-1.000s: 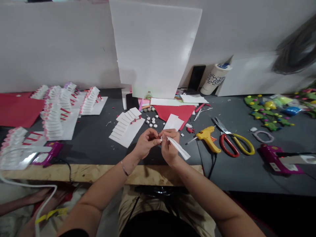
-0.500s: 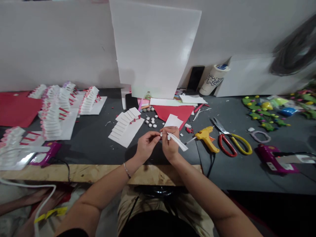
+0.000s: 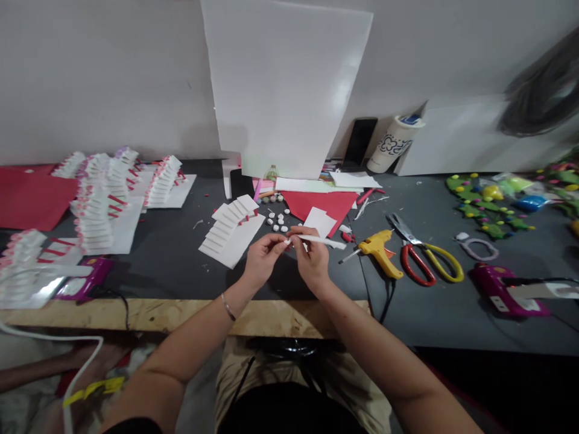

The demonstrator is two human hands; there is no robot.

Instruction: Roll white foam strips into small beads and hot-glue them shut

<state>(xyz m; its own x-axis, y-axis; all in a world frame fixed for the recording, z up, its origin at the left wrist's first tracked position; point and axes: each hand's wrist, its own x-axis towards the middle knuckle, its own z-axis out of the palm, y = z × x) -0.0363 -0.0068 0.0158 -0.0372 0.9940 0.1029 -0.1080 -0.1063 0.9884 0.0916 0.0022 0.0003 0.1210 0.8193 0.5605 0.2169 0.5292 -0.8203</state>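
My left hand (image 3: 263, 260) is pinched, its thumb and forefinger closed on the tip of a small white piece too small to make out fully. Right beside it, my right hand (image 3: 313, 263) is closed on a white paper strip (image 3: 326, 242), which sticks out to the right almost level. The fingertips of both hands nearly meet at the strip's left end. Just beyond them lie several small white rolls (image 3: 277, 222). To the left rests a white card model (image 3: 227, 232) with stepped folded strips and small red posts on a flat base.
A yellow glue gun (image 3: 379, 252) and scissors (image 3: 420, 253) with red and yellow handles lie to the right. Red paper (image 3: 319, 204) is behind my hands. Finished-looking stepped models (image 3: 93, 223) stand at left. A cup (image 3: 394, 144) and a phone (image 3: 360, 141) lean near the wall.
The paper strip has swung up from slanting down rightward to nearly level. My right hand has turned, and its fingertips have come closer to my left hand's.
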